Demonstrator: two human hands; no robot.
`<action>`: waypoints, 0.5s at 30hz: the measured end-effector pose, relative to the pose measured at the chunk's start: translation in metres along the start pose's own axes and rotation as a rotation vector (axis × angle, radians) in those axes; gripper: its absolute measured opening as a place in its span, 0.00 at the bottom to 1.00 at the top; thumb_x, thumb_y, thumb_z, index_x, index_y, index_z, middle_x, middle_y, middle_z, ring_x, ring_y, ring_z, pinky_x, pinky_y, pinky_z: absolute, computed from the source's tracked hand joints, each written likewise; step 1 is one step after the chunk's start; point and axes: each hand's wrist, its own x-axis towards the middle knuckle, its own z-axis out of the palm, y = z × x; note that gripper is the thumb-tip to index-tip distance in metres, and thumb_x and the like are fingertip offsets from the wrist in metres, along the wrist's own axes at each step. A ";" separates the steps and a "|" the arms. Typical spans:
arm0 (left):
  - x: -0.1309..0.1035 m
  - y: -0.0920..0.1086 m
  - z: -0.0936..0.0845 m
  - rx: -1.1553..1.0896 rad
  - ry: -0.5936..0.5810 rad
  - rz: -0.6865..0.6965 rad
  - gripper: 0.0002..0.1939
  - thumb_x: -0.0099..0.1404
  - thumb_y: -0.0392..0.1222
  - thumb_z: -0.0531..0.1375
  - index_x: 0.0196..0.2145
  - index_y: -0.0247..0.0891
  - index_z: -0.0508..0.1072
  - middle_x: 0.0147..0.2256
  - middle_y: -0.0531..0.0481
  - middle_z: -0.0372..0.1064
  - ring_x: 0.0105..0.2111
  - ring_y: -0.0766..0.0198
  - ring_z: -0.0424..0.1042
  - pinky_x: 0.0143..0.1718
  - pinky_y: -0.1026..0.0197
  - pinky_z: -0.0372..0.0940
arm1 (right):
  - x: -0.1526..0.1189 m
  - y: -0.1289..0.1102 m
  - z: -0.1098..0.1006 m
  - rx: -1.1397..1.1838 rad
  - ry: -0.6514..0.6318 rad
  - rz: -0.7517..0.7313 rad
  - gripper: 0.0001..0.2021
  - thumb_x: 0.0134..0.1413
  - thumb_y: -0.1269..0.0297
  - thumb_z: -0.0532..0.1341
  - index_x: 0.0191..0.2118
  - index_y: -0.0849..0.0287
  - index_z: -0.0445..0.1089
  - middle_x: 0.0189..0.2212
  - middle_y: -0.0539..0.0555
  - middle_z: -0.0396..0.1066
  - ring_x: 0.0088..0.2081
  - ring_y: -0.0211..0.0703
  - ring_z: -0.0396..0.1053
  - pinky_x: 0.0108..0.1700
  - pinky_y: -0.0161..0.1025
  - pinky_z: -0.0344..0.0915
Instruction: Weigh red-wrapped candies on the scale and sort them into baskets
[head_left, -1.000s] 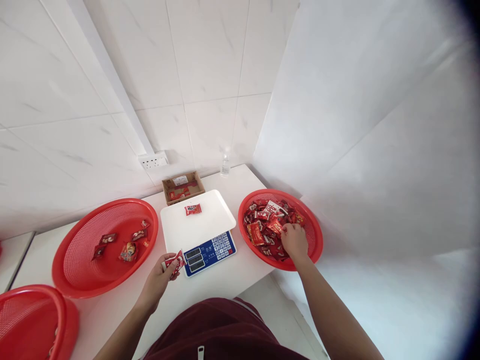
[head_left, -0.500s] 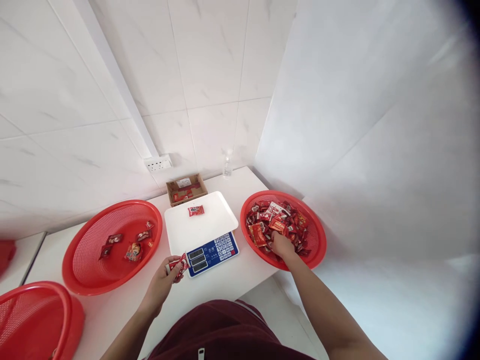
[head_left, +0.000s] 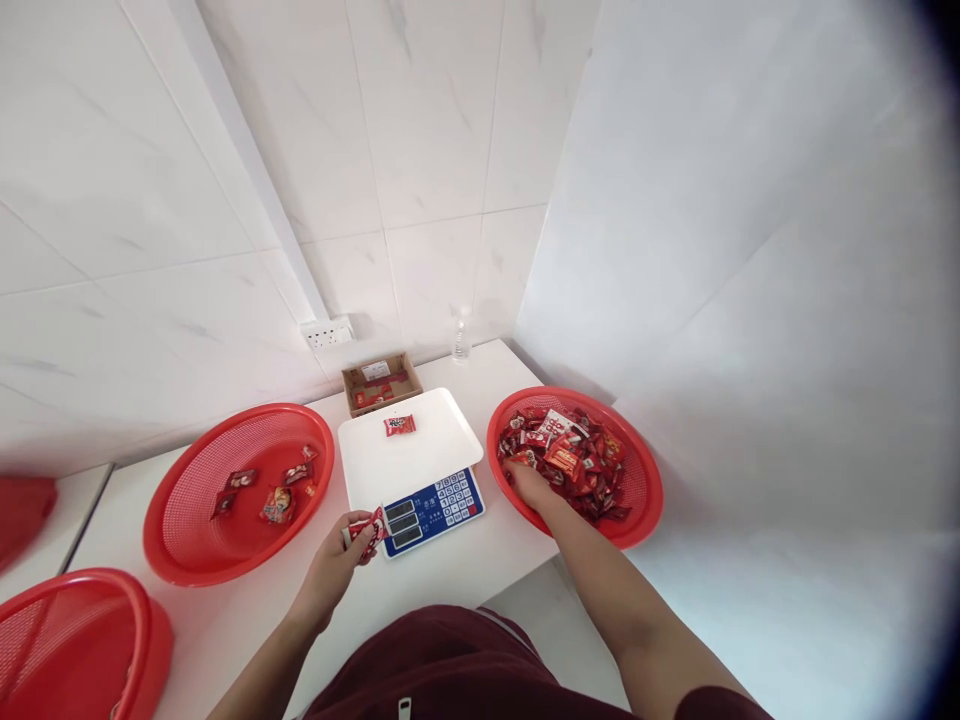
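My left hand [head_left: 346, 555] is closed around red-and-white snack packets [head_left: 372, 528], just off the front left corner of a digital scale [head_left: 433, 512]. On the scale's white pan [head_left: 405, 465] lies a single red packet [head_left: 400, 426]. My right hand [head_left: 529, 484] reaches into the left side of a red plastic basket [head_left: 651, 495] heaped with small wrapped snacks. Its fingers are bent onto a red packet [head_left: 523, 458] there, and their tips are partly hidden.
Left of the scale stands another red basket [head_left: 161, 545] with several packets at its bottom. A further red basket [head_left: 146, 640] is at the lower left. Behind the scale are a small cardboard box [head_left: 411, 382] and a clear bottle [head_left: 461, 340], near the wall socket [head_left: 328, 333].
My right hand has moved from the heap's front middle to the basket's left side, onto a red packet. The left hand keeps its packets beside the scale. The view has shifted slightly.
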 end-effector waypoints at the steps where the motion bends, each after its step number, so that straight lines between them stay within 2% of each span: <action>1: 0.000 -0.003 -0.003 -0.007 0.005 0.002 0.28 0.49 0.61 0.62 0.40 0.38 0.67 0.29 0.51 0.71 0.27 0.64 0.69 0.33 0.59 0.64 | 0.002 -0.001 -0.003 -0.023 0.027 -0.010 0.04 0.44 0.67 0.59 0.28 0.59 0.70 0.27 0.51 0.71 0.35 0.44 0.67 0.45 0.41 0.61; 4: -0.003 -0.011 -0.012 -0.022 0.039 -0.003 0.28 0.49 0.61 0.62 0.40 0.38 0.66 0.28 0.51 0.70 0.27 0.65 0.69 0.32 0.60 0.64 | 0.006 -0.016 -0.013 -0.090 0.155 -0.065 0.06 0.44 0.70 0.58 0.32 0.58 0.69 0.36 0.55 0.71 0.42 0.46 0.66 0.51 0.43 0.56; 7: -0.006 -0.013 -0.016 -0.030 0.058 -0.023 0.28 0.49 0.61 0.63 0.39 0.37 0.66 0.29 0.51 0.70 0.26 0.66 0.68 0.32 0.60 0.63 | 0.008 -0.048 -0.010 -0.046 0.252 -0.188 0.10 0.48 0.64 0.57 0.38 0.57 0.67 0.41 0.56 0.70 0.44 0.46 0.66 0.50 0.43 0.59; 9: -0.008 -0.011 -0.014 -0.044 0.049 -0.036 0.28 0.48 0.61 0.63 0.38 0.37 0.67 0.29 0.51 0.71 0.26 0.67 0.67 0.32 0.61 0.63 | 0.008 -0.073 0.007 0.049 0.162 -0.250 0.12 0.48 0.60 0.59 0.39 0.57 0.67 0.39 0.55 0.71 0.41 0.45 0.68 0.46 0.42 0.63; 13: -0.010 -0.004 -0.006 -0.082 0.023 -0.043 0.27 0.49 0.60 0.63 0.39 0.37 0.66 0.30 0.50 0.71 0.27 0.67 0.66 0.33 0.61 0.62 | 0.011 -0.110 0.060 0.150 -0.167 -0.250 0.18 0.46 0.59 0.62 0.45 0.57 0.68 0.41 0.54 0.72 0.36 0.40 0.71 0.42 0.39 0.66; 15: -0.010 -0.002 -0.004 -0.099 0.013 -0.033 0.26 0.50 0.60 0.63 0.39 0.37 0.66 0.30 0.50 0.71 0.27 0.68 0.66 0.33 0.61 0.62 | 0.017 -0.119 0.082 0.097 -0.200 -0.218 0.20 0.47 0.60 0.61 0.48 0.57 0.67 0.45 0.55 0.70 0.37 0.39 0.71 0.43 0.38 0.66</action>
